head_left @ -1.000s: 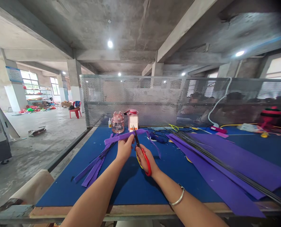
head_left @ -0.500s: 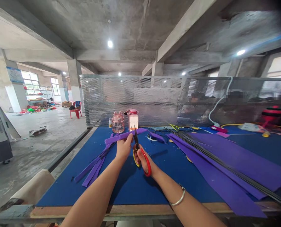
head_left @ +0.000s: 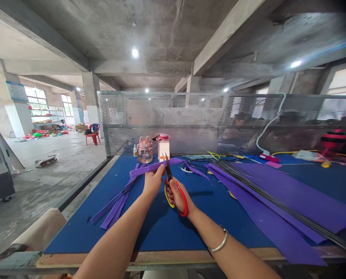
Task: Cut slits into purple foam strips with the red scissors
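Observation:
A narrow purple fabric strip (head_left: 145,169) is pinched in my left hand (head_left: 153,181) above the blue table. My right hand (head_left: 177,193) grips scissors (head_left: 184,201) with one red and one yellow handle loop. Their dark blades point away from me and lie close beside my left thumb, at the strip; whether they touch the fabric I cannot tell. Past the blades the strip runs on to the right and droops. Left of my hands, more purple strips (head_left: 115,211) lie on the table with thin black strips (head_left: 131,185) over them.
Large purple fabric sheets (head_left: 277,190) cover the table's right side, with long black strips (head_left: 280,207) on top. A pink bear-shaped bottle (head_left: 144,150) and a pink-lidded container (head_left: 164,148) stand at the back, before a perforated metal screen (head_left: 190,128). A pink power strip (head_left: 269,158) lies back right.
The scissors have shifted slightly right and their blades look closer together. The strip's far end now hangs further to the right and lower. My left hand has barely moved.

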A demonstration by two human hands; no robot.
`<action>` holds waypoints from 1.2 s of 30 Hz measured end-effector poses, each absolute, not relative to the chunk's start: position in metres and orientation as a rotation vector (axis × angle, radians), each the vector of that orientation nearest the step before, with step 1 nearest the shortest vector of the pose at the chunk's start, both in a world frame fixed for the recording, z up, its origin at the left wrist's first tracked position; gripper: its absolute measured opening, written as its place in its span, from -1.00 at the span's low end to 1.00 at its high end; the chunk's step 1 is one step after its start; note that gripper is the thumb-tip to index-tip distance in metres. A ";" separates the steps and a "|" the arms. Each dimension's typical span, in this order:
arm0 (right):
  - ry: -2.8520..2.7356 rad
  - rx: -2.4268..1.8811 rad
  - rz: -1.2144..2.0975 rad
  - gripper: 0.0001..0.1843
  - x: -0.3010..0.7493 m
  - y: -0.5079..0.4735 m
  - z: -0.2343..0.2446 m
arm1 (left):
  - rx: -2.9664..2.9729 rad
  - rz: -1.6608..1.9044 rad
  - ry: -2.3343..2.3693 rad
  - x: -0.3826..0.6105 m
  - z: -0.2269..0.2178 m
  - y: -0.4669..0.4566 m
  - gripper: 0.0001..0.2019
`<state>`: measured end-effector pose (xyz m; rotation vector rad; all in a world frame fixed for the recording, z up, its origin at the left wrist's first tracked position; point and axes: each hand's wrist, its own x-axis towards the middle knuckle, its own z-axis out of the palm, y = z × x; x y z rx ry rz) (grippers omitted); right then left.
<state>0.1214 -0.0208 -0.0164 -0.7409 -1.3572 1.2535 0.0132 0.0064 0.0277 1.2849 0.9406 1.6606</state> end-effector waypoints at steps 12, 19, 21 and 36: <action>-1.394 -0.809 1.158 -0.32 0.123 -0.018 -0.019 | 1.239 1.697 0.922 0.011 0.028 0.006 -0.60; -1.499 -0.674 1.152 -0.32 0.128 -0.013 -0.030 | 1.248 1.725 0.960 0.012 0.025 0.010 -0.58; -1.519 -0.666 1.131 -0.34 0.129 -0.011 -0.033 | 1.272 1.717 0.966 0.012 0.024 0.011 -0.57; -1.405 -0.808 1.155 -0.29 0.124 -0.020 -0.016 | 1.399 1.668 0.985 0.012 0.023 0.010 -0.60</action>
